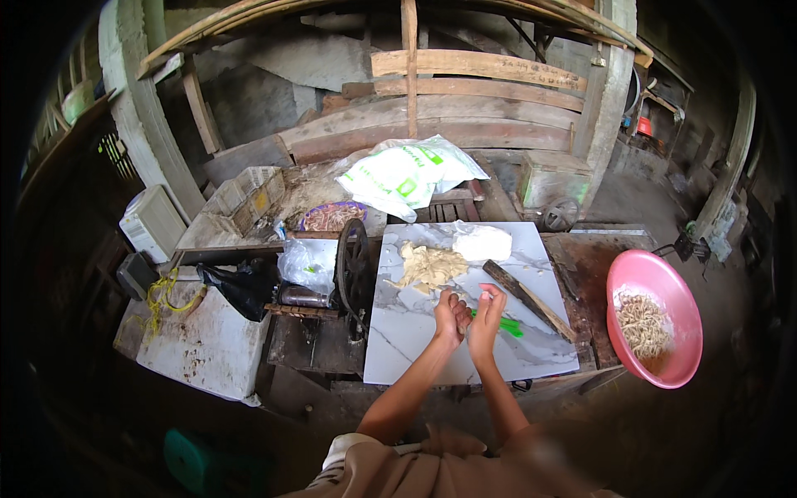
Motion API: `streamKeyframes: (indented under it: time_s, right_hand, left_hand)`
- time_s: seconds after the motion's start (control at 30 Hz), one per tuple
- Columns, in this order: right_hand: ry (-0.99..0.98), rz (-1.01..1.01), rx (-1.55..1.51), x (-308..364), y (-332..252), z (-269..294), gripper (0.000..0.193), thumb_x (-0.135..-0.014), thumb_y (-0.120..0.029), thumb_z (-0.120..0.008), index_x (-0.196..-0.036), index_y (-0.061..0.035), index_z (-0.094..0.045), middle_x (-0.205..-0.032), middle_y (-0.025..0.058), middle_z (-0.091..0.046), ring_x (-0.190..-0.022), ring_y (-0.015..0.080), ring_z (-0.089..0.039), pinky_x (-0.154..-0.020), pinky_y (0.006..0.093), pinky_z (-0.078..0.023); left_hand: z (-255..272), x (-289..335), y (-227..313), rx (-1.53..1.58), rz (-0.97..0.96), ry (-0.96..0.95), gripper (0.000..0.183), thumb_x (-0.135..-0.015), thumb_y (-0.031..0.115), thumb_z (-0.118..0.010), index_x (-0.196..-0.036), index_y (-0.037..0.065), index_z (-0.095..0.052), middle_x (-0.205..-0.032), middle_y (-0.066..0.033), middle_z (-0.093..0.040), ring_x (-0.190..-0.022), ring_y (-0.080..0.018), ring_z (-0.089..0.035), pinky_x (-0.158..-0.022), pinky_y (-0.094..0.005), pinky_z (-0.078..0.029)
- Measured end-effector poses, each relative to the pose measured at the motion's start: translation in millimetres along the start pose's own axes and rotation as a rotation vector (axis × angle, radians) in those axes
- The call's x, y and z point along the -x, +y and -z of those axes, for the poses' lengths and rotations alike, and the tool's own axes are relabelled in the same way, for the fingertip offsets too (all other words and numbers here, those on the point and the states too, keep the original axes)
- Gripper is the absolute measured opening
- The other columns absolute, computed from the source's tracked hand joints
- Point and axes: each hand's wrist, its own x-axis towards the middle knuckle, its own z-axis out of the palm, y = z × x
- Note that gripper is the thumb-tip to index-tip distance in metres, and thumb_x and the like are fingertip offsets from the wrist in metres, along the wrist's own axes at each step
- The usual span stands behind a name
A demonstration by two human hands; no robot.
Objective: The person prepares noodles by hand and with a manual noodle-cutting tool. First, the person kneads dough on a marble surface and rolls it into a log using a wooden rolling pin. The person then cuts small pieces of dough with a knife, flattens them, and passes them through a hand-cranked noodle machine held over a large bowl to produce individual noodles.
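Note:
My left hand is curled into a fist above the marble-patterned board. Right beside it, my right hand has its fingers bent together, the two hands almost touching. Whatever lies in either hand is hidden. Just beyond them spreads a loose, pale heap of dough. Behind that, to the right, is a white floury mass. A bright green object, partly covered by my right hand, rests on the board. Diagonally across the board's right side lies a dark wooden stick.
At the right stands a pink basin with floured strands inside. Left of the board is a machine with a large wheel and a clear plastic bag. White sacks, a purple-rimmed tray and a crate sit farther back.

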Motion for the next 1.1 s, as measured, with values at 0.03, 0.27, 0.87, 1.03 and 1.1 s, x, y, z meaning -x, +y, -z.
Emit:
streamKeyframes:
  time_s: [0.03, 0.27, 0.87, 1.03, 1.1]
  right_hand:
    - [-0.058, 0.041, -0.088, 6.4, -11.7, -6.7, 0.025, -0.093, -0.018, -0.041, -0.106, 0.0009, -0.049, -0.113, 0.0170, -0.046, -0.109, 0.0310, -0.040, -0.096, 0.0401, -0.028]
    - [-0.150, 0.279, 0.023, 6.6, -7.0, -9.3, 0.025, -0.090, -0.019, -0.051, -0.086, 0.0027, -0.062, -0.100, 0.0123, -0.060, -0.098, 0.0289, -0.055, -0.086, 0.0357, -0.042]
    - [-0.227, -0.630, -1.275, -12.5, -53.7, -7.4, 0.026, -0.097, -0.026, -0.041, -0.082, -0.0079, -0.051, -0.045, 0.0008, -0.034, -0.039, 0.0152, -0.035, -0.040, 0.0259, -0.030]
    - [-0.176, -0.259, -0.828, -12.9, -51.4, -11.2, 0.023, -0.094, -0.012, -0.042, -0.115, -0.0041, -0.047, -0.086, 0.0079, -0.055, -0.079, 0.0161, -0.052, -0.072, 0.0257, -0.039]
    - [-0.237, -0.153, -0.619, -22.3, -50.2, -7.2, 0.032, -0.093, -0.010, -0.041, -0.123, -0.0015, -0.045, -0.130, 0.0102, -0.045, -0.123, 0.0176, -0.036, -0.102, 0.0284, -0.026]
  left_hand:
    - [11.2, -6.5, 1.1, 0.047, 0.035, 0.033, 0.037, -0.093, 0.040, -0.040, -0.063, 0.017, -0.040, -0.053, 0.0036, -0.037, -0.046, -0.0098, -0.035, -0.043, -0.0235, -0.031]
    - [-11.1, 23.7, 3.0, -0.102, 0.078, -0.008, 0.066, -0.085, 0.064, -0.036, -0.126, 0.013, -0.033, -0.119, -0.0098, -0.044, -0.110, -0.0193, -0.040, -0.090, -0.0393, -0.035]
    - [-32.2, 20.5, 38.8, -0.343, -0.387, -0.072, 0.080, -0.086, 0.068, -0.023, -0.141, 0.012, -0.015, -0.142, -0.0119, -0.030, -0.118, -0.0216, -0.041, -0.099, -0.0362, -0.033]
    - [-54.2, 28.8, 34.9, -0.421, -0.446, -0.105, 0.066, -0.094, 0.051, -0.031, -0.141, 0.007, -0.019, -0.145, -0.0099, -0.026, -0.122, -0.0175, -0.037, -0.098, -0.0295, -0.033]
    - [-56.0, 39.0, 23.4, -0.467, -0.447, -0.144, 0.064, -0.094, 0.046, -0.036, -0.141, 0.007, -0.018, -0.145, -0.0094, -0.026, -0.127, -0.0182, -0.031, -0.102, -0.0305, -0.028]
